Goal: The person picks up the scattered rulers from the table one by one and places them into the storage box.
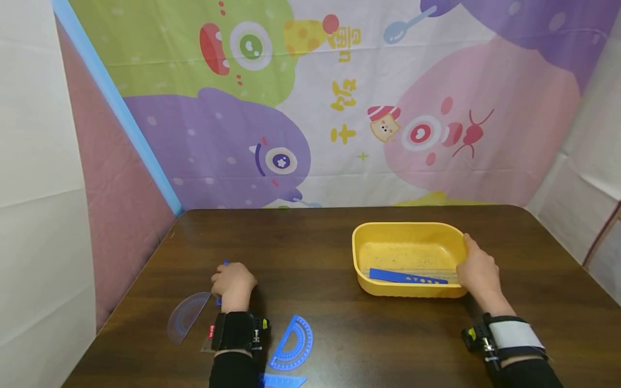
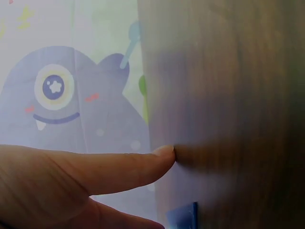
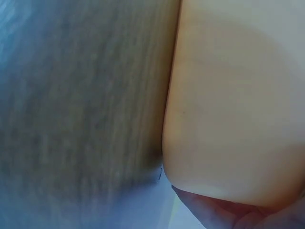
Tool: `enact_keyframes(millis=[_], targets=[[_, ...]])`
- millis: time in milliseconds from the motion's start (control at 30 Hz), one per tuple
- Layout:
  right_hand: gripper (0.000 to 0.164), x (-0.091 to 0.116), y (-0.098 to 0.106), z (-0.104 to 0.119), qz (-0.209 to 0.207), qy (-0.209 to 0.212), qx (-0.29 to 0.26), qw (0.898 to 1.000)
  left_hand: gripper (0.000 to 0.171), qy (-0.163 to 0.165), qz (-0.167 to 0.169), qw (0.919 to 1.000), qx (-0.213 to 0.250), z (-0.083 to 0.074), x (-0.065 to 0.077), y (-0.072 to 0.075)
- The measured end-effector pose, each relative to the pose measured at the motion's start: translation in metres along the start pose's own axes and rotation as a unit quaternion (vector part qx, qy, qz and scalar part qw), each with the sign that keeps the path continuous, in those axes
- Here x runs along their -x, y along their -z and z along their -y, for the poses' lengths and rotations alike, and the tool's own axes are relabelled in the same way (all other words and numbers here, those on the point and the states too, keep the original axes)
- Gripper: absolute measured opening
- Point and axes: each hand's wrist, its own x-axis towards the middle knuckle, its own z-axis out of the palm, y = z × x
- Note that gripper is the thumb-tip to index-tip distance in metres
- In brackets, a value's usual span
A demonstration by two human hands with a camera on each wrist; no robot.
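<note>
My left hand [image 1: 234, 285] reaches down over a blue plastic piece [image 2: 183, 217], mostly hidden, whose ends peek out beyond and beside the fingers. Thumb [image 2: 128, 171] and index finger are parted in the left wrist view, the blue piece near the index fingertip. A clear protractor [image 1: 186, 317] lies left of this hand. My right hand [image 1: 480, 274] grips the right end of a yellow plastic basin [image 1: 407, 291], which also fills much of the right wrist view. Inside the basin lie a blue ruler [image 1: 407, 277] and clear strips behind it.
A blue protractor [image 1: 294, 345] lies front centre, with a blue ruler-like piece [image 1: 283, 380] at the bottom frame edge. Partly under the left wrist is a clear piece with a red label [image 1: 211, 331]. A cartoon cloth [image 1: 339, 178] hangs behind the brown table [image 1: 301, 237].
</note>
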Motion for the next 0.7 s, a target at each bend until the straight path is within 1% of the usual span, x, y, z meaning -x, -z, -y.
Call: enact_keyframes(millis=[133, 200, 233, 333, 433, 500, 700], targets=[[0.071, 0.0, 0.0, 0.0, -0.001, 0.002, 0.003, 1.0, 0.063, 0.008, 0.015, 0.9998, -0.006, 0.001, -0.003, 0.0], [0.07, 0.0, 0.0, 0.0, -0.002, 0.004, 0.005, 1.0, 0.062, 0.013, 0.015, 0.9998, -0.005, 0.002, -0.005, -0.002], [0.07, 0.0, 0.0, 0.0, -0.002, 0.005, 0.006, 1.0, 0.061, 0.016, 0.011, 0.9998, -0.008, 0.003, -0.008, -0.005], [0.071, 0.0, -0.001, -0.001, -0.002, 0.006, 0.005, 1.0, 0.057, 0.02, 0.011, 0.9997, -0.003, 0.003, -0.009, -0.006], [0.071, 0.0, 0.0, 0.0, 0.0, 0.003, 0.003, 1.0, 0.047, 0.015, 0.015, 0.9998, 0.006, 0.002, -0.006, -0.004], [0.071, 0.0, 0.0, 0.0, 0.0, 0.001, 0.002, 1.0, 0.041, 0.01, 0.022, 0.9996, 0.014, 0.0, -0.001, 0.0], [0.07, 0.0, 0.0, 0.001, -0.004, 0.002, 0.005, 1.0, 0.036, 0.006, 0.024, 0.9995, 0.02, -0.002, 0.003, 0.001]])
